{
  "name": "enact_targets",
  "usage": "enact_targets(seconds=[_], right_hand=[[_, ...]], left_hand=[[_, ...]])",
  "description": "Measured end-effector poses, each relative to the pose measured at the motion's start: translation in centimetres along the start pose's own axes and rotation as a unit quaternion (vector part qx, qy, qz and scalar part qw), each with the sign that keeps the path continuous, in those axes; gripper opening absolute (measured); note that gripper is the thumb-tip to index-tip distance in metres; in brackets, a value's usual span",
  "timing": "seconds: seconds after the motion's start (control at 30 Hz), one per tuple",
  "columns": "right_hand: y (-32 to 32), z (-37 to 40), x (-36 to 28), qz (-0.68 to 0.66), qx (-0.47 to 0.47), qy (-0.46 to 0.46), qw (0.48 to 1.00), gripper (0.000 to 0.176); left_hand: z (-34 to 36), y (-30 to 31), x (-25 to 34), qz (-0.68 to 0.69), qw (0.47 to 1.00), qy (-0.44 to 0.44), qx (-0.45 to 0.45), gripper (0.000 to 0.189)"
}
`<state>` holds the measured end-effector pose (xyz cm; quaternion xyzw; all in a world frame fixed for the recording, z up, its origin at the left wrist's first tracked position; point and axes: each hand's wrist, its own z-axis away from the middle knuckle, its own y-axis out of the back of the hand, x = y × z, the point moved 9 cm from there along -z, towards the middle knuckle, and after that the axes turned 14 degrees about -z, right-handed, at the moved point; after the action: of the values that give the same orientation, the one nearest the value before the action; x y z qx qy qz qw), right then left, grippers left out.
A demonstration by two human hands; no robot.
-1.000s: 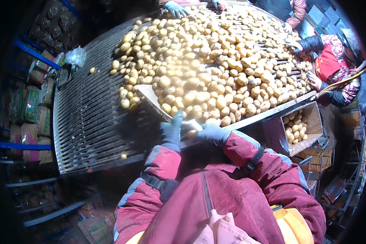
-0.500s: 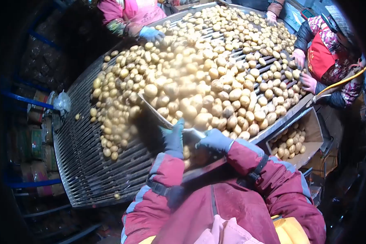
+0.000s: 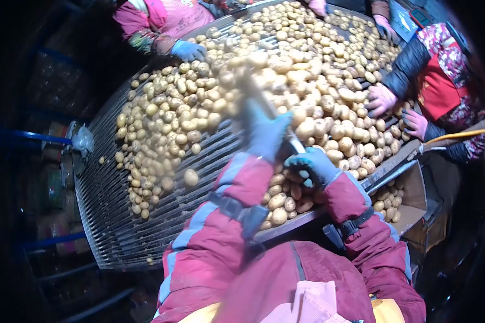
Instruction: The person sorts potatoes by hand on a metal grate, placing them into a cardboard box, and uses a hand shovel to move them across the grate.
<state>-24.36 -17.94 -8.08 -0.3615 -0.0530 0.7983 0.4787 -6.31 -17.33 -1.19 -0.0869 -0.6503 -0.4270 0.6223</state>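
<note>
Seen from the head camera, a person in a red coat holds a pale scoop [image 3: 295, 144] at the near edge of the potato pile [image 3: 285, 81]. From here the scoop looks long and thin, because it is seen on its edge. Its long way runs on a slant. The low end is by the near edge of the pile, close to the person. The high end points away and to the left, up over the pile. That far end is a blur, so its shape is hard to tell.

The right hand [image 3: 313, 166] wears a dark glove and sits at the low end, with its grip curled tight round the scoop. The left hand [image 3: 264, 132] wears a blue glove and is higher up, over the pile. It is blurry, so I cannot tell if its grip is closed or spread.

The potatoes are yellow-brown and lie on a grey slatted surface [image 3: 118, 215]. A box [image 3: 413, 188] with more potatoes stands to the right of the pile, lower down. Another person's blue-gloved hand [image 3: 187, 51] is at the far left of the pile. Two pink-gloved hands [image 3: 381, 99] reach in on the right of the pile.
</note>
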Motion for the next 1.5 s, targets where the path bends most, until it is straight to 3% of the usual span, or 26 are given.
enact_targets(seconds=[0.1,0.13,0.17,0.23,0.27,0.37,0.4,0.43,0.5,0.57,0.6,0.73,0.83,0.9,0.93,1.0,1.23,1.3,1.37,1.4,1.5], right_hand=[[-0.7,2.8,-1.1,-0.110,0.017,0.063,0.992,0.019],[-0.3,2.4,0.0,-0.100,-0.005,0.062,0.993,0.020],[0.4,1.6,1.2,-0.058,0.006,0.084,0.995,0.018],[0.1,0.4,3.8,0.022,-0.008,0.102,0.995,0.014],[-1.1,0.9,4.2,0.109,0.012,0.072,0.991,0.014],[-7.3,3.7,5.9,0.019,-0.090,0.001,0.996,0.021],[-9.1,3.6,6.9,0.042,-0.114,-0.005,0.993,0.026],[-10.6,3.7,8.0,0.084,-0.158,-0.026,0.984,0.026],[-14.3,4.5,9.2,0.150,-0.163,-0.021,0.975,0.032],[-18.2,4.2,12.1,0.196,-0.194,-0.029,0.961,0.029],[-19.5,5.2,13.6,0.211,-0.201,-0.095,0.952,0.026],[-26.1,7.8,18.7,0.229,-0.251,-0.155,0.927,0.024],[-29.4,6.8,24.7,0.245,-0.289,-0.176,0.909,0.024],[-31.9,6.6,27.7,0.254,-0.302,-0.176,0.902,0.024],[-32.8,6.9,29.4,0.326,-0.298,-0.234,0.866,0.024],[-35.1,7.0,31.4,0.280,-0.320,-0.212,0.880,0.025],[-34.3,5.9,36.1,0.268,-0.291,-0.222,0.891,0.021],[-31.7,6.5,35.6,0.253,-0.285,-0.214,0.900,0.020],[-28.1,5.9,35.1,0.271,-0.267,-0.193,0.904,0.018],[-26.2,5.6,34.7,0.279,-0.259,-0.181,0.907,0.017],[-22.3,7.1,31.7,0.263,-0.253,-0.210,0.907,0.019]], left_hand=[[1.1,-1.7,3.0,-0.016,0.996,-0.088,-0.007,0.120],[1.8,-2.0,2.9,0.008,0.997,-0.062,-0.048,0.122],[3.0,-1.3,3.6,-0.049,0.991,-0.122,-0.028,0.115],[4.6,0.4,2.7,-0.151,0.978,-0.143,-0.011,0.113],[5.1,1.5,1.5,-0.080,0.991,-0.099,-0.034,0.118],[8.1,7.3,-1.2,-0.068,0.997,-0.020,-0.009,0.122],[9.4,9.7,-1.8,-0.083,0.996,0.013,-0.009,0.123],[11.2,11.6,-1.5,-0.012,0.998,0.060,-0.029,0.123],[13.4,16.0,-4.3,-0.049,0.995,0.078,0.032,0.122],[15.2,20.6,-6.0,-0.094,0.990,0.008,0.102,0.119],[16.8,22.3,-7.5,-0.063,0.993,0.039,0.096,0.117],[22.6,29.0,-9.4,-0.016,0.991,0.088,0.104,0.112],[26.3,33.7,-13.2,-0.030,0.980,0.065,0.187,0.097],[28.4,36.3,-15.7,-0.072,0.973,0.090,0.202,0.101],[29.3,37.6,-17.2,-0.099,0.968,0.098,0.211,0.102],[31.0,39.6,-19.7,-0.131,0.961,0.118,0.212,0.107],[33.6,39.6,-24.0,-0.151,0.950,0.171,0.212,0.111],[34.0,37.4,-24.5,-0.115,0.959,0.154,0.207,0.112],[33.7,33.9,-22.6,0.008,0.971,0.150,0.187,0.108],[33.3,32.2,-21.7,0.048,0.975,0.143,0.165,0.099],[32.3,27.3,-19.5,0.140,0.971,0.151,0.125,0.092]])
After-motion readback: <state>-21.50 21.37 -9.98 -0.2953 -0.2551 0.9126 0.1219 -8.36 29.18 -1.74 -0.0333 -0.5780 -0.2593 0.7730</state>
